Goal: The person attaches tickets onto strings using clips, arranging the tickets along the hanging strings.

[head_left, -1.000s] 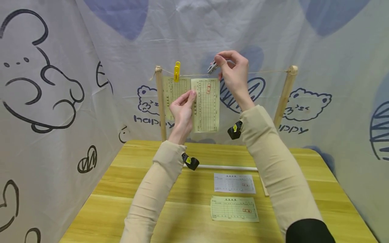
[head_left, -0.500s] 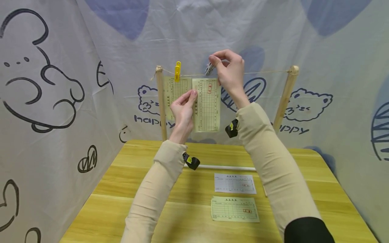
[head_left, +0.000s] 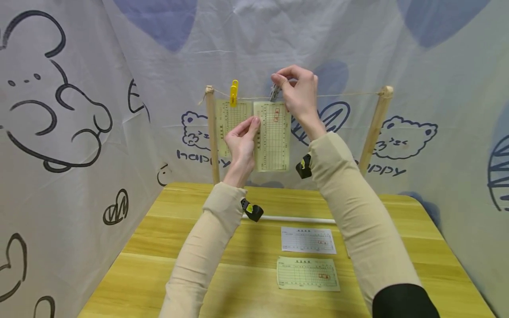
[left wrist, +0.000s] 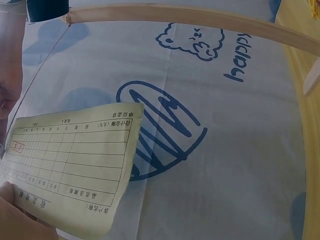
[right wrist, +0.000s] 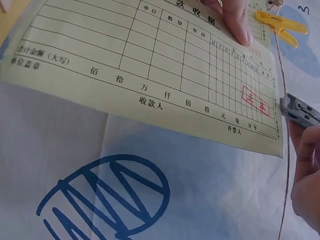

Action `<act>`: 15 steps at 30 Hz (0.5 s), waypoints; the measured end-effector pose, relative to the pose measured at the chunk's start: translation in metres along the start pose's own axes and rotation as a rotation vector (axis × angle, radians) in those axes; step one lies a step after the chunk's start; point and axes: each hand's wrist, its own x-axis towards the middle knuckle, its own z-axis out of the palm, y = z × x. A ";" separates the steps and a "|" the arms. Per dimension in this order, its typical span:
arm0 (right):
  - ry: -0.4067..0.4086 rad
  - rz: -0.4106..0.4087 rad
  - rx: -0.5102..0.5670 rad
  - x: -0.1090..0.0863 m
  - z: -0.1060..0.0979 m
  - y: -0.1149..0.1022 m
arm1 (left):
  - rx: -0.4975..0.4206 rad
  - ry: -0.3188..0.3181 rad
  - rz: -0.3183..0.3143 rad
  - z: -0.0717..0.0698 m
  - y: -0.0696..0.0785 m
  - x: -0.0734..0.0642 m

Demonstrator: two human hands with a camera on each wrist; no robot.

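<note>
Pinching the upper part of its left long edge, the left hand [head_left: 241,143] holds a pale yellow-green, rectangular printed paper slip [head_left: 273,141] upright against the thin tan twine [head_left: 347,94], left of the line's middle. The right hand [head_left: 299,90] pinches a grey plastic clothespin [head_left: 275,93] at the slip's top edge; whether its mouth has caught paper I cannot tell. Just to the left, a yellow plastic clothespin [head_left: 233,93] holds a similar pale yellow-green paper slip [head_left: 237,114] on the twine.

The held slip should be very light and limp, easily bent, creased or torn; its free far corners bow slightly in the wrist views. It probably needs only a gentle fingertip pinch near the top, where the sheet stays flat and the lower part drops by itself. The grey clothespin looks stiff and sprung, best squeezed at its tail ends, well away from the mouth.
</note>
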 end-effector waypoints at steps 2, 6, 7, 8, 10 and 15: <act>-0.006 -0.005 -0.024 0.000 0.000 0.000 | -0.001 0.003 0.001 0.000 0.000 0.000; -0.020 -0.013 -0.060 0.001 0.001 0.000 | 0.003 0.005 -0.001 0.000 -0.001 0.001; -0.023 -0.014 -0.070 0.001 0.001 0.000 | 0.004 0.005 -0.001 0.000 -0.001 0.001; -0.026 -0.015 -0.076 0.001 0.001 0.000 | 0.006 0.006 -0.002 0.000 -0.001 0.002; -0.034 -0.012 -0.089 0.001 0.001 0.000 | 0.005 0.007 0.000 0.000 -0.002 0.002; -0.056 -0.003 -0.114 0.002 0.001 -0.002 | -0.001 0.011 0.011 0.000 -0.002 0.002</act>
